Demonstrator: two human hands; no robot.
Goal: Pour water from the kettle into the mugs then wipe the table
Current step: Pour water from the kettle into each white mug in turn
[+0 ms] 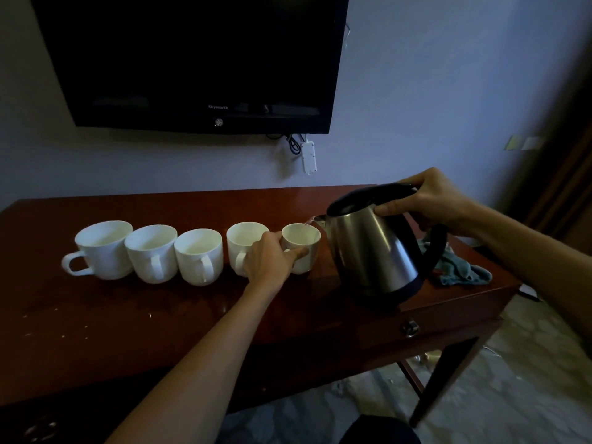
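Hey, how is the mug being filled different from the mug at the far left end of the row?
The rightmost mug looks smaller than the leftmost mug. The left hand steadies the rightmost mug, while nothing touches the leftmost one. The kettle, held tilted by the right hand, has its spout at the rightmost mug's rim, far from the leftmost. The leftmost mug's handle shows plainly; the rightmost's is hidden. Both are white and upright on the table.

The person's two forearms are bare, with no sleeve showing up to the picture's edge, and both hands (left hand (268,258), right hand (431,200)) are ungloved. A dark garment (379,429) covers the lap below.
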